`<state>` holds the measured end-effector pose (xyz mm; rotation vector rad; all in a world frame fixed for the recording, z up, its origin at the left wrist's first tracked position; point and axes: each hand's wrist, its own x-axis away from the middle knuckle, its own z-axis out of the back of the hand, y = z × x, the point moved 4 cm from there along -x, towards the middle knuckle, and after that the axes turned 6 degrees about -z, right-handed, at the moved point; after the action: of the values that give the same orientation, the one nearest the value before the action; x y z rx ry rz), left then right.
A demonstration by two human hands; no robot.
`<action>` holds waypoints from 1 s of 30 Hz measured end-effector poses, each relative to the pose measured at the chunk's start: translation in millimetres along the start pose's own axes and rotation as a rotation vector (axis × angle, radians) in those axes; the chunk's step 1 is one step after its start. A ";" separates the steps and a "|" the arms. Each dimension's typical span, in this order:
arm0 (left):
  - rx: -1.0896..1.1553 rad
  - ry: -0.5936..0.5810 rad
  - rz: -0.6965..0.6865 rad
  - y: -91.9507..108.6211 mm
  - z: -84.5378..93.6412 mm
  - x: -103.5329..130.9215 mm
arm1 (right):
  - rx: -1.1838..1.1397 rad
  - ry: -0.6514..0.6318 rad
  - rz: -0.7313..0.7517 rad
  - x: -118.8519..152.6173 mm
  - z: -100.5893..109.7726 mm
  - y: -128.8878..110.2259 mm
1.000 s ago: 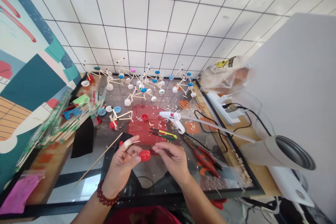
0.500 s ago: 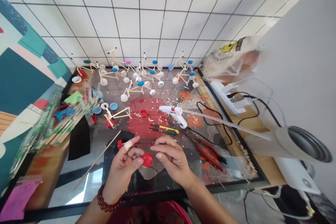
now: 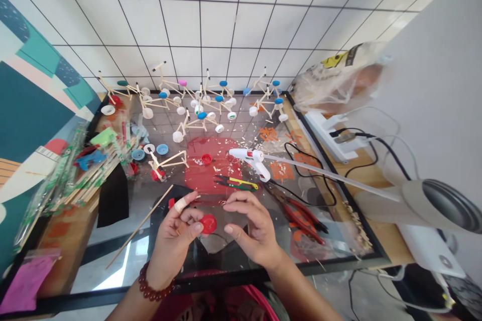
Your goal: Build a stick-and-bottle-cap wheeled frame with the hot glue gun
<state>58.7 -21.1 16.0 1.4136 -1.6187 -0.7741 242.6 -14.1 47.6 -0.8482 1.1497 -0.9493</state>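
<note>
Cap point(image 3: 208, 223), red and round, pinched at its edge in the left hand point(image 3: 172, 236), above the counter point(image 3: 226, 280)! Right hand point(image 3: 258, 233) is apart, fingers spread. Looks light, stiff, probably slick plastic; the rim seems the surest grip.

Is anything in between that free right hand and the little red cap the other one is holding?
Nothing visible: only a small open gap separates the right hand from the red cap, which the left hand holds.
</note>
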 end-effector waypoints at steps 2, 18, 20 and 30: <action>-0.010 -0.013 -0.012 -0.5 0.3 0.0 | 0.031 -0.046 0.039 -1.3 -3.6 -2.5; -0.091 0.078 -0.101 0.0 7.1 3.2 | 0.222 -0.078 0.172 -1.9 -7.0 -11.7; -0.083 0.050 -0.088 -0.6 5.5 3.2 | 0.277 -0.045 0.199 -0.5 -9.0 -8.6; -0.130 -0.064 -0.055 -3.5 -1.6 7.1 | 0.407 -0.037 0.333 4.1 -12.2 -4.4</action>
<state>61.6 -28.6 15.1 1.3567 -1.5536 -0.9481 230.5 -20.4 47.7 -0.3314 0.9811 -0.8440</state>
